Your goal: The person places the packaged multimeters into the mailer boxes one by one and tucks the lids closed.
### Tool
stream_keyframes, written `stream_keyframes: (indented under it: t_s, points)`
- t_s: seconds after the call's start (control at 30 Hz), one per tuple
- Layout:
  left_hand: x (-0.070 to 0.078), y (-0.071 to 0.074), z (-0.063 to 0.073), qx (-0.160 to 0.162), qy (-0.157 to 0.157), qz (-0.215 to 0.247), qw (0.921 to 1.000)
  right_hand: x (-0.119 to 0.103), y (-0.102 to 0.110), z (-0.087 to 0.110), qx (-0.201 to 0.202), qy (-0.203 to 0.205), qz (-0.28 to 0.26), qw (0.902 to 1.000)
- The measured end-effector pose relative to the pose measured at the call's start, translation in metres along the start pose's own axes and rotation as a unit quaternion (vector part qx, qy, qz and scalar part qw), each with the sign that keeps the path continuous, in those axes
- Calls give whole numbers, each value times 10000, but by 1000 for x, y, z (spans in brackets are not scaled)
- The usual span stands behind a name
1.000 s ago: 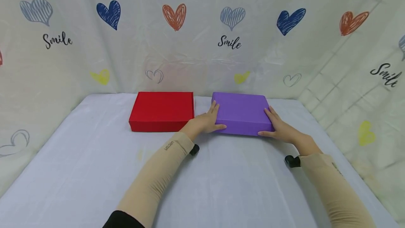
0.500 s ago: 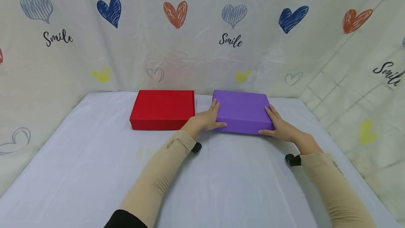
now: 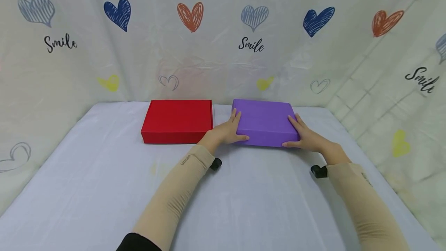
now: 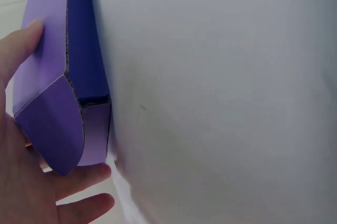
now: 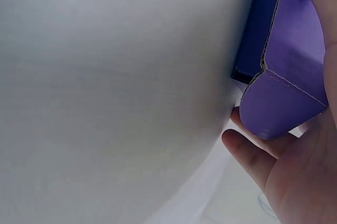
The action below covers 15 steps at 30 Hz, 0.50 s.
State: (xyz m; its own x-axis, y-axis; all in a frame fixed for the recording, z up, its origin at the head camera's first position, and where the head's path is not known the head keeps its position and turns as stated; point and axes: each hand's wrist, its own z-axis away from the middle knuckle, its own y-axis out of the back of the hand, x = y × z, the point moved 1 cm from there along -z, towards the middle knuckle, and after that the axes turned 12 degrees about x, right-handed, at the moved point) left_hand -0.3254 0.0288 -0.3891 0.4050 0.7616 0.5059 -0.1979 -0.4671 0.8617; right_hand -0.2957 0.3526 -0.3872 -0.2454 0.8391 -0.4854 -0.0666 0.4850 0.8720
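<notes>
A purple cardboard box [image 3: 265, 121] lies at the back of the white-covered table. My left hand [image 3: 226, 131] is spread along its left end, with the thumb on the front face. My right hand [image 3: 308, 138] lies likewise at the right end. In the left wrist view, the thumb [image 4: 23, 45] touches the front panel, and fairly straight fingers reach beside a rounded corner flap [image 4: 55, 124]. The right wrist view has a similar flap [image 5: 279, 105] between thumb and fingers. Below the panel's raw edge runs a dark blue strip [image 4: 84, 40]. The fingers' far contacts are partly hidden.
A closed red box [image 3: 177, 116] sits left of the purple one, with a narrow gap between them. My left forearm [image 3: 177, 189] passes in front of the red box's right corner. A heart-printed curtain [image 3: 216, 49] hangs behind the table.
Both hands and the purple box stay nearly where they were. The right fingers slide slightly inward over the box's right edge. The head view shifts a little.
</notes>
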Motion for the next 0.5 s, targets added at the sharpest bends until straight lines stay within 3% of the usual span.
stream_keyframes:
  t_s: [0.3,0.5]
  points:
    - [4,1,0,20,75,-335,9994,-3,-1,0,17,28,28,10000]
    - [3,0,0,103,129,-85,9998,-1,-1,1,26,13,-1,10000]
